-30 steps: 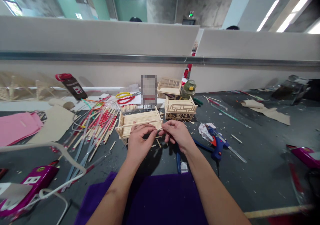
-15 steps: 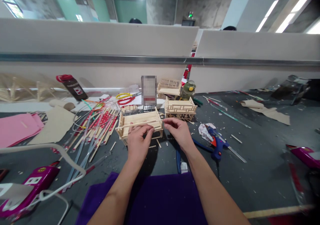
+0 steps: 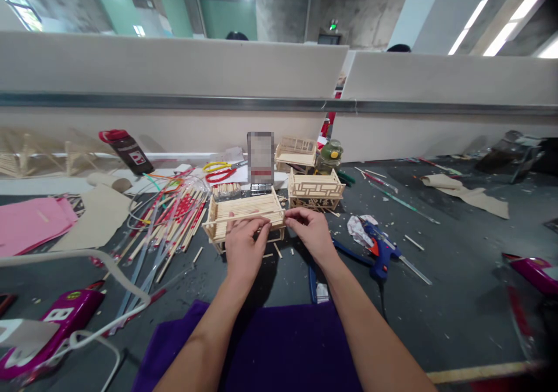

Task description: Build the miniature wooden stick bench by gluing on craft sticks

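Reference point: the slatted, pale wooden stick model, located on the dark grey table in front of the wearer. Twelve o'clock points directly away from the wearer.

Hands: the left hand contacts the front side of the model, fingers bent over the front rail and thumb close to the forefinger. The right hand is at the model's front right corner, thumb and forefinger drawn together at the corner post. Whether either fingertip pair grips a separate small part cannot be determined.

Containers:
- 10 o'clock: dark bottle with red lid; contents not visible.
- 2 o'clock: transparent bottle with green lid, behind a railed wooden stick model; contents not identifiable.
- Between 2 and 3 o'clock, well apart: transparent jar; dark contents, blurred.
- 9 o'clock: clear plastic sleeves among loose, pale, red-marked sticks; which sticks are inside cannot be determined.

Adjacent items:
- 1 o'clock: wooden stick model with a lattice back, just beside the green-lidded bottle.
- 11 o'clock: red-handled tool, near yellow-handled scissors.
- Between 3 and 4 o'clock: blue glue gun, beside crumpled white paper.
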The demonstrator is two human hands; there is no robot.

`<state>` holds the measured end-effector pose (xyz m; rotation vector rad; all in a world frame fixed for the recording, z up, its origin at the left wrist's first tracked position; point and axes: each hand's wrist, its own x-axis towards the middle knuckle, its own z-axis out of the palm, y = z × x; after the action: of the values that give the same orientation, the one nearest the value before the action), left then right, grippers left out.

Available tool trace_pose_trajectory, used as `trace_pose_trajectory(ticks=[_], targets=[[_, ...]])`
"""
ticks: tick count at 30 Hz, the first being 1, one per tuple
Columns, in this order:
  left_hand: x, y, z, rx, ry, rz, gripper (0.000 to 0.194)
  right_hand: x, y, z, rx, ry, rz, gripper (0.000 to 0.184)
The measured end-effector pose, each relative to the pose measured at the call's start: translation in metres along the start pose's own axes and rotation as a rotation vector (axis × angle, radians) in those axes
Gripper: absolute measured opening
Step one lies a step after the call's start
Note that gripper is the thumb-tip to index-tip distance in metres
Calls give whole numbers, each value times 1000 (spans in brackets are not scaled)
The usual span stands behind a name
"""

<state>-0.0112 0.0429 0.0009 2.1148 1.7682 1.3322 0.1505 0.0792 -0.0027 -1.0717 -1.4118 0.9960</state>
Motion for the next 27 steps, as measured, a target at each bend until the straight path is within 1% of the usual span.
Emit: trace_pose_trajectory(ticks=[5,12,27], targets=[[0,-1,0,4,0,-4,13,0,2,0,1,10,-1,13],[1,1,-1,-16,3,-13,12,-1,1,2,-60,24,-2,12],[0,0,-1,-31,-6,-1,13,-1,4,2,-68,15,-4,12]])
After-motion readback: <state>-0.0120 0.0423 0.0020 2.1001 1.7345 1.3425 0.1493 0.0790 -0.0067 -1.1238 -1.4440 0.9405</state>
